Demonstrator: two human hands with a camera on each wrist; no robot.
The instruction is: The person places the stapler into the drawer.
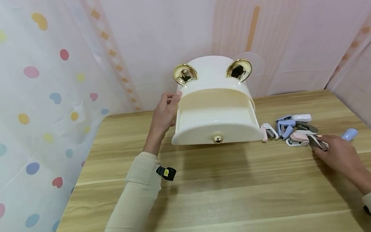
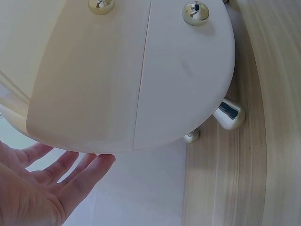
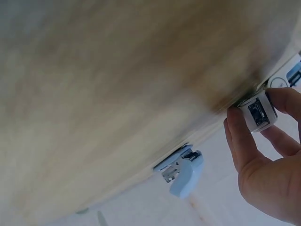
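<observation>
Two hands in play on my feed. The left hand [image 1: 165, 112] rests with straight, relaxed fingers against the left side of a cream storage box [image 1: 215, 103], the kind with a drawer pulled out at the front, a small gold knob [image 1: 218, 139] on it and two round gold ears [image 1: 185, 74] on top. The box sits near the back edge of the wooden table [image 1: 210, 200], about midway along it. From the left wrist camera I see the fingers [image 2: 87, 172] spread just under the box's rounded edge, gripping nothing.

The right hand [image 1: 335, 152] is over toward the table's right edge, pinching a small white stapler [image 3: 257, 110] between thumb and fingers. It's at the near side of a pile of pastel mini staplers [image 1: 294, 128] lying just right of the box. One blue stapler [image 1: 349, 133] lies apart, just beyond the hand; the right wrist view shows it too, a bit blurry.
</observation>
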